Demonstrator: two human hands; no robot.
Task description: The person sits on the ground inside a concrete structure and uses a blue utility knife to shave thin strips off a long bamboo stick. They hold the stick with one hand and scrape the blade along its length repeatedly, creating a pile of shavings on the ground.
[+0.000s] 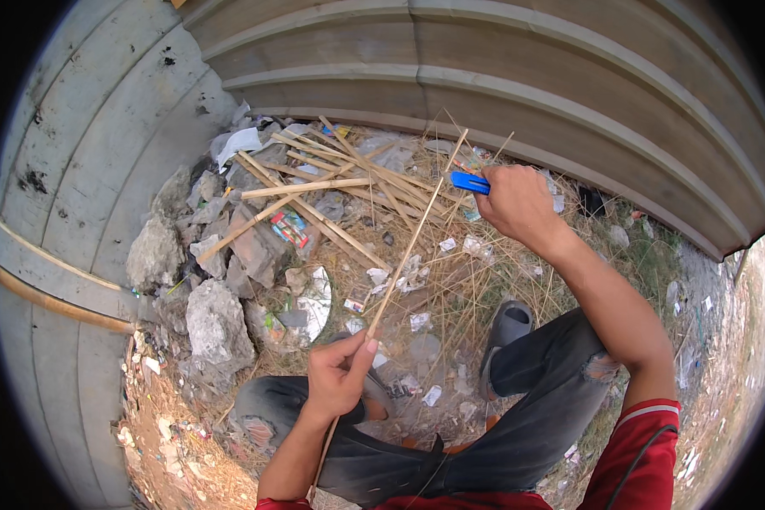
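A long thin bamboo strip (406,252) runs slantwise from my lap up and away to the right. Low in the head view, my left hand (338,374) is closed around it, thumb on top, and its lower end passes under my wrist. My right hand (523,202), farther off to the right, grips a blue utility knife (469,182). The knife's front end points left toward the upper part of the strip; whether its blade touches the strip I cannot tell. Beyond lies a loose heap of split bamboo pieces (308,187), crossing one another on the ground.
Grey rocks (217,321) are piled at the left by a concrete wall (76,144). A ribbed metal sheet (518,64) closes off the far side. Dry grass, paper scraps and wrappers (289,228) litter the ground. My feet, in grey sandals (508,327), rest close in.
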